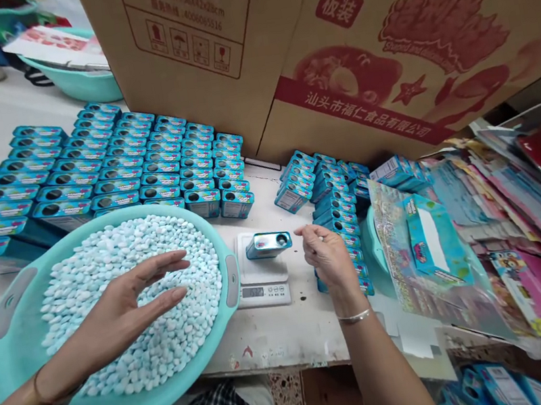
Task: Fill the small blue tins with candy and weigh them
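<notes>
A turquoise basin (16, 366) full of small pale blue and white candies (154, 248) sits at the front left. Above the candies hovers my left hand (132, 303), its fingers stretched and the thumb apart, holding nothing. Right of the basin, a small blue tin (268, 245) with a dark round hole in its top stands on a white digital scale (264, 285). My right hand (324, 252) is just right of that tin, not touching it. Its fingers are curled in, with the index finger towards the tin; what they hold, if anything, I cannot make out.
Rows of blue tins (111, 166) fill the back left. More tins (335, 202) stand behind my right hand. A big cardboard box (246, 49) walls off the back. Right lie a plastic bag (393, 245), a blue packet (433, 242) and printed sheets (514, 218).
</notes>
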`<action>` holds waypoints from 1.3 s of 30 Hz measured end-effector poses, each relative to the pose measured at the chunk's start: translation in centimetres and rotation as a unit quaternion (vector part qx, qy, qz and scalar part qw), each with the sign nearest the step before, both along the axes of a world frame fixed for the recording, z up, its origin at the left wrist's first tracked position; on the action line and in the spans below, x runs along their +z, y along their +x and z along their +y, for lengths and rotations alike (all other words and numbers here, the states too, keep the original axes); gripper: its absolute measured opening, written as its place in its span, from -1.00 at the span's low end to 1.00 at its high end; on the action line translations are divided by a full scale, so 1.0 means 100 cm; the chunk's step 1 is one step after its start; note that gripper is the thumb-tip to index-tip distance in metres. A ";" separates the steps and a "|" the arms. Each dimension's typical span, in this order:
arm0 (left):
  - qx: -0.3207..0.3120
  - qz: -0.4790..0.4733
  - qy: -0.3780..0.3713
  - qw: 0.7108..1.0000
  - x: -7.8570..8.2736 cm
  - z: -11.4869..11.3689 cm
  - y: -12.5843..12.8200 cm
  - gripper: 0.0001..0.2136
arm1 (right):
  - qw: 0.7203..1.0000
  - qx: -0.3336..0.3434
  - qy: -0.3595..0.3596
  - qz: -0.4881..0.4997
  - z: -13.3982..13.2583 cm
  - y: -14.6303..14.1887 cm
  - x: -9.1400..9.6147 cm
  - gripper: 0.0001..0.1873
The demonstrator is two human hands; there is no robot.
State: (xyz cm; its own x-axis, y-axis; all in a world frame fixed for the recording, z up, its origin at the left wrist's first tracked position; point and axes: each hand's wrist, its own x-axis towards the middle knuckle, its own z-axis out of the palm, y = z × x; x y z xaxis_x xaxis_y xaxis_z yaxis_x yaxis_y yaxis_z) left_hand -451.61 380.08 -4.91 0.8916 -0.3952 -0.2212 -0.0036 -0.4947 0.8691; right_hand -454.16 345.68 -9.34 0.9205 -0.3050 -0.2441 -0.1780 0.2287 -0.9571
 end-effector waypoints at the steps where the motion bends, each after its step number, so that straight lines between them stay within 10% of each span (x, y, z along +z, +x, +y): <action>1: 0.001 0.004 0.001 1.000 -0.001 0.001 0.000 -0.46 | 0.999 0.005 -0.038 0.005 0.001 0.004 -0.001 -0.60; 13: -0.015 0.000 0.025 1.000 -0.004 0.005 0.002 -0.47 | 0.980 0.059 -0.190 -0.006 0.007 0.008 0.005 -0.51; 19: -0.050 -0.072 0.026 0.996 0.034 -0.020 0.020 -0.46 | 0.992 -0.075 0.059 -0.082 -0.014 -0.031 0.024 -0.67; 24: -0.173 -0.158 0.041 0.971 0.058 -0.081 0.048 -0.40 | 0.950 -0.115 0.279 -0.078 -0.004 -0.087 -0.005 -0.76; 33: -0.360 -0.203 0.370 0.832 0.025 -0.210 0.079 -0.23 | 0.877 -0.081 0.474 -0.021 0.042 -0.145 -0.075 -0.79; 39: -0.295 -0.167 0.408 0.848 0.013 -0.258 0.104 -0.56 | 0.859 -0.099 0.501 -0.037 0.029 -0.161 -0.085 -0.77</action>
